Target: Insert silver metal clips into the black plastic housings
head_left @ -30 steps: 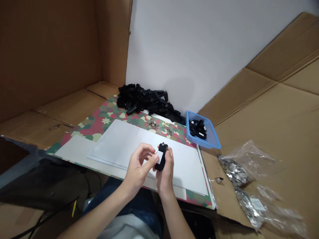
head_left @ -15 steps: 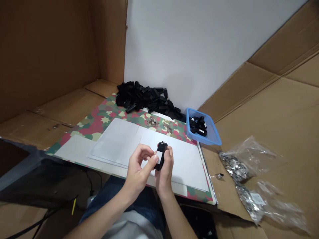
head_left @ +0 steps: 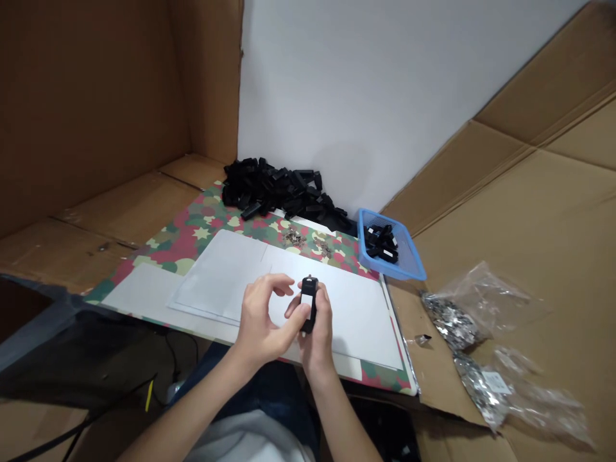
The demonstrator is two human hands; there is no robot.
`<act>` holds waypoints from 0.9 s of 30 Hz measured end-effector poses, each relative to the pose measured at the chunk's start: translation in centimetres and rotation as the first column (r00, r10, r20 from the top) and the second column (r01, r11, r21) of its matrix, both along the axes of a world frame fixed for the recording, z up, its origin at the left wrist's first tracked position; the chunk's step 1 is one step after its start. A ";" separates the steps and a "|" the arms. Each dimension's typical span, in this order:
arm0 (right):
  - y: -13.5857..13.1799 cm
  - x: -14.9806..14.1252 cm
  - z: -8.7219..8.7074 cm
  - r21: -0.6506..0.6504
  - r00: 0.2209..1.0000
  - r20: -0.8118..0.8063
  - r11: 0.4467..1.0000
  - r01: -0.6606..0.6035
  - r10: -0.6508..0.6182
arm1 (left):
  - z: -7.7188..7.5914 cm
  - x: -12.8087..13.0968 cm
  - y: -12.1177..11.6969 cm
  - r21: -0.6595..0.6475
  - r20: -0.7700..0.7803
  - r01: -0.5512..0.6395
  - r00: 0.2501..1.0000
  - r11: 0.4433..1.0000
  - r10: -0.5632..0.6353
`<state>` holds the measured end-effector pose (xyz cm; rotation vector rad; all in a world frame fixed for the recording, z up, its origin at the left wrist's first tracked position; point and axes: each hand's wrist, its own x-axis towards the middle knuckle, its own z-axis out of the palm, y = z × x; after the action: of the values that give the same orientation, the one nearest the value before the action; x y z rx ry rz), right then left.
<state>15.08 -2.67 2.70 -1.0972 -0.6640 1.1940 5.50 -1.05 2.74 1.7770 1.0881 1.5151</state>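
My right hand holds a small black plastic part upright, with a white patch on its face. The thumb of my left hand rests against that white patch, while the other left fingers curl beside the part without clearly gripping it. Both hands are above a stack of white paper sheets on a camouflage-patterned mat. Whether my left hand pinches anything thin is hidden.
A heap of black plastic parts lies at the mat's far edge beside a blue mesh basket holding more. Small metal pieces sit on the mat. Clear bags of silver parts lie on cardboard to the right.
My left hand has shifted slightly left, its thumb now pressing on the white patch. The black part sits a little lower in my right hand, and the view has tilted slightly.
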 end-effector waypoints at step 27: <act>-2.8 0.1 -5.2 -0.026 0.944 0.227 0.967 0.252 -0.240 | -3.0 0.0 1.5 -0.257 0.314 0.326 0.919 0.910 -0.240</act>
<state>15.14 -5.46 -2.53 -1.3323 -0.6453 0.8863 5.54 0.44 -0.28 1.3923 0.8272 1.2879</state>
